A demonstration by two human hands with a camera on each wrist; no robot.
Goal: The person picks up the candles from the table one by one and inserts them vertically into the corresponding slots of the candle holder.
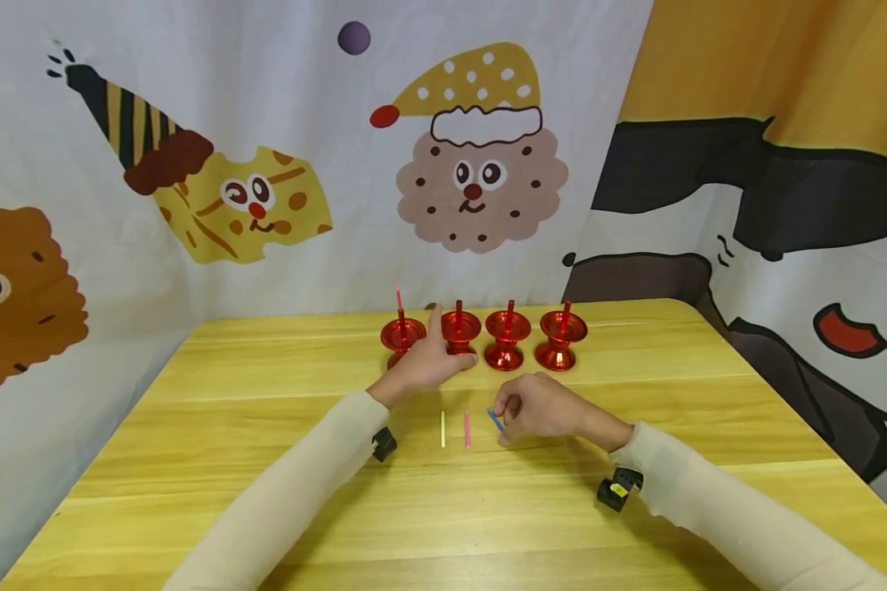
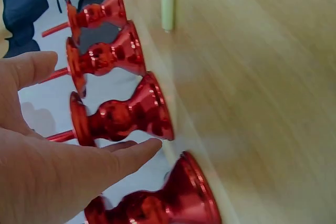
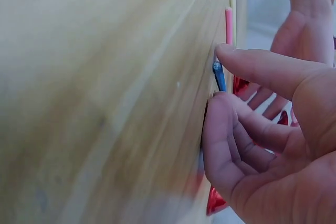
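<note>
Blue candle (image 1: 495,420) on or just above worktop (image 1: 443,509), between parted thumb and fingertip of right hand (image 1: 543,406).
Probably light, stiff, brittle; best pinched mid-length. Contact: cannot tell; one end hidden in right-wrist view. Left hand (image 1: 423,361), fingers spread, partly hides left two red holders (image 1: 393,335); touching unclear.

Holders (image 1: 504,357): four in a row near the back of the table (image 1: 473,525), cloth (image 1: 362,279) behind.
Standing stick (image 1: 398,298): atop the leftmost holder.
Lying sticks (image 1: 467,430): three side by side on the table, in front of the holders.
Left hand (image 1: 427,361): by the two leftmost holders.
Right hand (image 1: 541,407): at the rightmost lying stick, before the holders.
</note>
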